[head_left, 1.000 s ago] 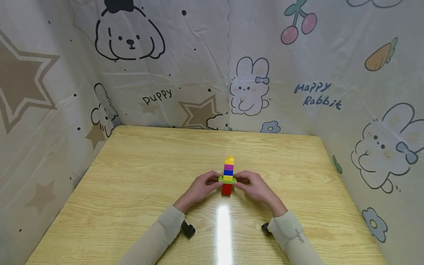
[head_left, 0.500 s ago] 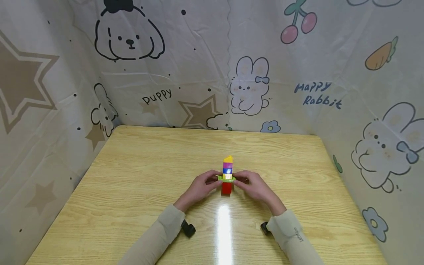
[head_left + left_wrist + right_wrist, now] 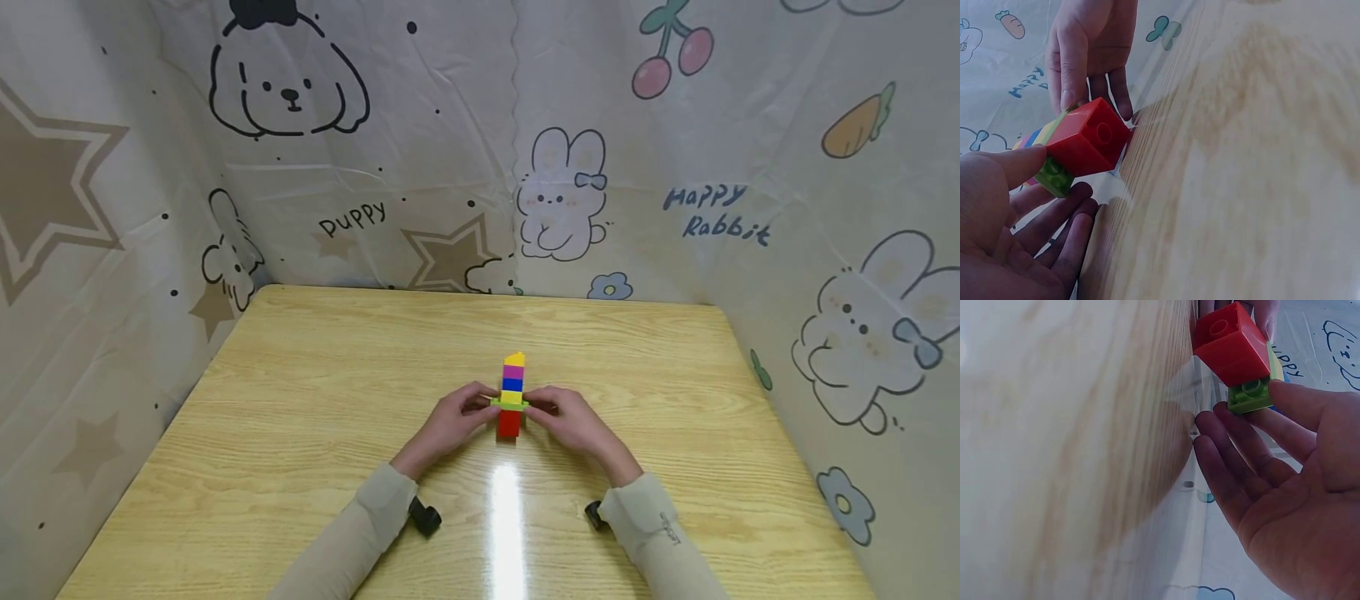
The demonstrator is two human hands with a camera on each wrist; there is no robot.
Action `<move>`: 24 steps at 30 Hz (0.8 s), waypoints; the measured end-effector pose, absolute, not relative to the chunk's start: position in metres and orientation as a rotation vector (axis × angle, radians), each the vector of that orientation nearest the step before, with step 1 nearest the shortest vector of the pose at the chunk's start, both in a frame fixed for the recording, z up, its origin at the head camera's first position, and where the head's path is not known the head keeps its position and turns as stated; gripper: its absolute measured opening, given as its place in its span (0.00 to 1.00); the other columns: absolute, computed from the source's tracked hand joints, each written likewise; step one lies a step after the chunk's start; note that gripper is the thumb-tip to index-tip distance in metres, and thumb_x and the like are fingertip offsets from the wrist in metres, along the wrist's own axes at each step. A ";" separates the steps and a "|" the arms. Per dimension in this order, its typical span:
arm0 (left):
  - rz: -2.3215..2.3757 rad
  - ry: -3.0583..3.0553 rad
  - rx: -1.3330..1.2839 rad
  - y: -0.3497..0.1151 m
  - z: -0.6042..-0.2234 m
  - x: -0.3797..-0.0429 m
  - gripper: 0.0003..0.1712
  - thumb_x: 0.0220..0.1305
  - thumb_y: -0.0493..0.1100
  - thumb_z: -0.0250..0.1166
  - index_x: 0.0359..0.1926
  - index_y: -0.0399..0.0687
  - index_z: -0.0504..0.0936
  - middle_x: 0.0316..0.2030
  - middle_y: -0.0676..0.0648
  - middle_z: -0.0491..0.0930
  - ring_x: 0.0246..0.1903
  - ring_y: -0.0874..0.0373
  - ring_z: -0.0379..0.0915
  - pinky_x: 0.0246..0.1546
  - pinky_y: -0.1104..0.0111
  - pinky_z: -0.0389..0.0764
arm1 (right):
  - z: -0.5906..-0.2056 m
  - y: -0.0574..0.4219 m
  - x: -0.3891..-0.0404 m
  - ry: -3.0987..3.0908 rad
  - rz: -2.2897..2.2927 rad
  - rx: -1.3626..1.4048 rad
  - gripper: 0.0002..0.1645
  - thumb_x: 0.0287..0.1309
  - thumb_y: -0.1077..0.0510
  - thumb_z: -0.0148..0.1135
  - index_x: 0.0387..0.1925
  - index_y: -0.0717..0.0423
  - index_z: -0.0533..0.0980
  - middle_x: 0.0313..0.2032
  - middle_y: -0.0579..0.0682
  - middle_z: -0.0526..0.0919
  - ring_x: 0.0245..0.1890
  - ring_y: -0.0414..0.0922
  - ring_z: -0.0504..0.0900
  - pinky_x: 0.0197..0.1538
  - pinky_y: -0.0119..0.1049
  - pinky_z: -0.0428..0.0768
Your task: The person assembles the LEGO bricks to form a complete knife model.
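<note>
A tower of toy building blocks [image 3: 513, 385] stands upright between my hands near the table's middle in the head view. From the top it has a sloped yellow block, then purple, blue and yellow ones, a wider green piece [image 3: 1054, 177] and a red block [image 3: 509, 423] at the bottom. My left hand [image 3: 455, 418] pinches the green piece's left end between thumb and fingers. At its right end my right hand [image 3: 576, 422] pinches it likewise. Both wrist views show the red block's hollow underside [image 3: 1219, 328], raised off the table. The other fingers of each hand extend below the green piece.
The wooden table [image 3: 360, 350] reflects a bright strip of light in front of the tower. Behind and beside it hangs a pale patterned curtain [image 3: 442, 150]. Small black devices [image 3: 425, 517] sit at both sleeve cuffs.
The block tower has shifted very slightly left and up in the head view, along with both hands. A glare on its blocks half a second ago is gone. Both grips stay the same.
</note>
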State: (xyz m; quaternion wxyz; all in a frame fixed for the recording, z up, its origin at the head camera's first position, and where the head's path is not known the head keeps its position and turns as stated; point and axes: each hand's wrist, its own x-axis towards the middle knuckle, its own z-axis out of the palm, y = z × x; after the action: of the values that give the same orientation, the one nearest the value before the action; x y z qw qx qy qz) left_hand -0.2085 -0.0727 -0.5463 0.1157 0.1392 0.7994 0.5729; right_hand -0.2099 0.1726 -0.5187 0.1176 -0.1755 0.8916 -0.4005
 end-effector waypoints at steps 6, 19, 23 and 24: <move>1.678 2.370 0.446 -0.073 -0.547 -0.209 0.13 0.73 0.48 0.67 0.53 0.49 0.84 0.49 0.47 0.87 0.50 0.55 0.83 0.57 0.59 0.84 | -0.517 0.173 -0.209 2.608 -1.180 -0.511 0.18 0.75 0.56 0.60 0.60 0.58 0.82 0.55 0.54 0.87 0.54 0.50 0.84 0.60 0.50 0.83; 1.624 2.408 0.459 -0.073 -0.546 -0.209 0.06 0.73 0.44 0.66 0.47 0.51 0.84 0.48 0.50 0.86 0.52 0.55 0.83 0.59 0.59 0.83 | -0.518 0.174 -0.209 2.628 -1.158 -0.517 0.17 0.75 0.57 0.60 0.60 0.52 0.83 0.56 0.51 0.87 0.55 0.48 0.84 0.61 0.50 0.83; 1.599 2.425 0.465 -0.073 -0.547 -0.208 0.06 0.75 0.44 0.64 0.48 0.53 0.85 0.47 0.51 0.86 0.52 0.56 0.82 0.59 0.57 0.83 | -0.520 0.175 -0.210 2.636 -1.141 -0.510 0.15 0.74 0.58 0.61 0.57 0.51 0.85 0.53 0.50 0.88 0.53 0.47 0.85 0.60 0.49 0.83; 1.593 2.425 0.458 -0.073 -0.547 -0.208 0.06 0.75 0.44 0.64 0.48 0.54 0.85 0.47 0.52 0.86 0.51 0.57 0.82 0.59 0.58 0.83 | -0.520 0.175 -0.210 2.636 -1.140 -0.506 0.15 0.74 0.59 0.61 0.57 0.51 0.85 0.53 0.49 0.88 0.53 0.46 0.85 0.59 0.49 0.84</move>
State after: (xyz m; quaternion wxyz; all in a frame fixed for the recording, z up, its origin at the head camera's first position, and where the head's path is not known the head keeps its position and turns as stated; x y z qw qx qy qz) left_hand -0.2083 -0.0734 -0.5469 0.1019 0.1550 0.8213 0.5394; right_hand -0.2098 0.1752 -0.5200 0.1125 -0.1726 0.8982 -0.3884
